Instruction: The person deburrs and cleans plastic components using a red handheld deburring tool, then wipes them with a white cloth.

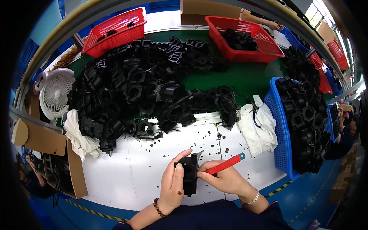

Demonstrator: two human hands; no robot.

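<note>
My left hand is closed around a black molded plastic part with a round opening, its thumb lying along the near face. In my right hand is a flat, red-wrapped hand tool with a teal end that has a hole in it. Fingers and thumb pinch the tool right beside the part's right side. The tool's working end is hidden by my fingers and the part. Small black plastic scraps lie on the white tabletop around my hands.
A big heap of black plastic parts covers the far left and middle. Red baskets stand behind it. To the right is a full blue basket. White cloths, a fan and a cardboard box flank the worktop.
</note>
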